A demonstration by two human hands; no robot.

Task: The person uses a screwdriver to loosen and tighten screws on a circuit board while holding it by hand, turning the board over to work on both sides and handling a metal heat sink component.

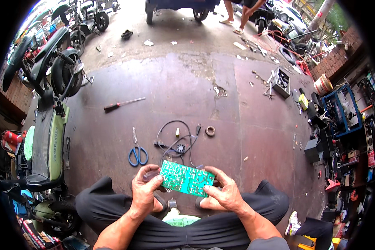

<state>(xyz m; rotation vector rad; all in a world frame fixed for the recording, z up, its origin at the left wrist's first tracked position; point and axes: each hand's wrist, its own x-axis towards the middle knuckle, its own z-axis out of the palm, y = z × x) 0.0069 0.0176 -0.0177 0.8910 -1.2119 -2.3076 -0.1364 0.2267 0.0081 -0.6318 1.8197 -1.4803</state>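
Note:
My left hand [145, 188] and my right hand [223, 193] hold a green circuit board [186, 177] by its two ends, solder side up, each thumb on its face. Dark cables [173, 123] trail on the floor beyond the board, with a small square fan [180, 148] among them and a plug [198, 129]. Blue-handled scissors [138, 155] lie left of the cables. A small light block [177, 131] and a brown ring [210, 131] lie nearby. A screwdriver [125, 104] lies farther up to the left.
Parked scooters [46, 141] line the left. A toolbox [281, 81], blue metal frame [341, 110] and clutter stand right. A person's leg with a white shoe [296, 225] is at lower right. Another person's bare legs [241, 21] show beside a vehicle [177, 8] at the top.

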